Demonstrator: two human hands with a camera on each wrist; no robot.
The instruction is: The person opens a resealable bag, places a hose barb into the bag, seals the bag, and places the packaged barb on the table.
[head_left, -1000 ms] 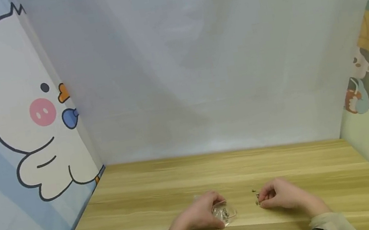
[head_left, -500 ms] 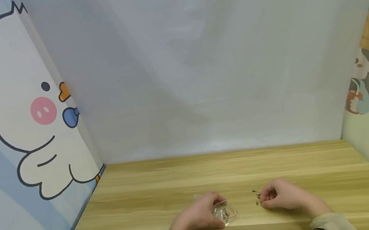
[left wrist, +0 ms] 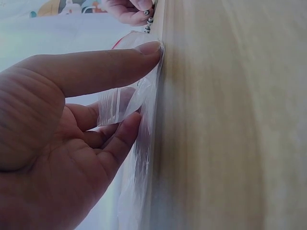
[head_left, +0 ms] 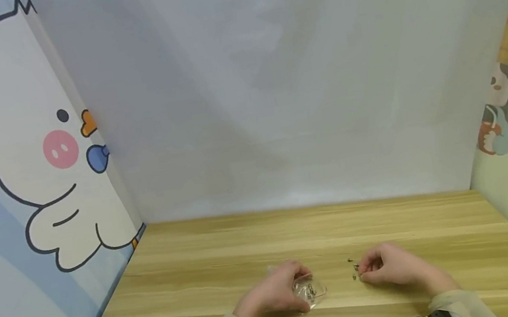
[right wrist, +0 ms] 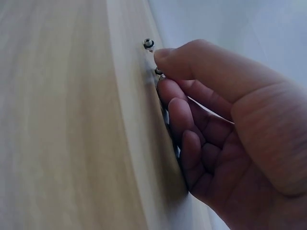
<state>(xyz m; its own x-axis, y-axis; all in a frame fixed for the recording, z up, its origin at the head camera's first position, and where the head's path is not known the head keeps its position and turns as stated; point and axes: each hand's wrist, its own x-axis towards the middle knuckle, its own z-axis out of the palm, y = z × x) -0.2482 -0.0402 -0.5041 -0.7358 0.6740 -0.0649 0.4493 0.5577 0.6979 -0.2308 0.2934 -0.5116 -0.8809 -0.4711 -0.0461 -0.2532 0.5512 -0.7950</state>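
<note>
My left hand (head_left: pixel 280 290) holds a clear plastic zip bag (head_left: pixel 318 286) on the table. Several small metal pieces show through its plastic. In the left wrist view, thumb and fingers lie on either side of the bag (left wrist: pixel 114 108), with its red seal line near the thumb. To the right, my right hand (head_left: pixel 393 265) rests low with curled fingers, thumb and index apart. Close to these fingertips are small screw-like metal pieces (head_left: pixel 354 277) with dark rings. One piece (right wrist: pixel 159 72) appears between thumb and index in the right wrist view; whether it is touched is unclear.
The wood-grain table (head_left: pixel 228 246) extends behind both hands. A pale grey curtain (head_left: pixel 274 94) rises at its back edge. Printed panels stand on both sides, with a white duck (head_left: pixel 28 150) at left and a figure in an orange hat (head_left: pixel 499 97) at right.
A small piece beside the right thumb one second ago no longer shows there. The right thumb and index have parted slightly. The left hand and the bag stay in place.
</note>
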